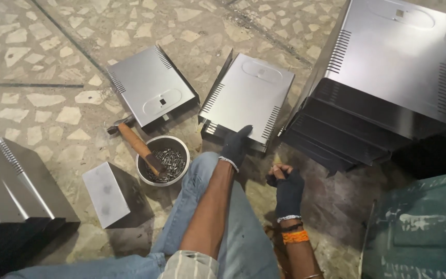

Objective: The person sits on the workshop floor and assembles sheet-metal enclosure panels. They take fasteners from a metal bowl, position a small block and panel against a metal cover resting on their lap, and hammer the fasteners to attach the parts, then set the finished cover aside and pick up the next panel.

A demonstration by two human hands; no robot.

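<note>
The gloved left hand [237, 145] rests flat on the near edge of the metal cover [249, 98] at twelve o'clock, gripping nothing. The right hand [286, 187], at three o'clock from the bowl of screws [164, 160], is curled shut; what it holds I cannot tell

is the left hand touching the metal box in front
Touching: the head view shows the gloved left hand resting on the near edge of the metal box.
</note>
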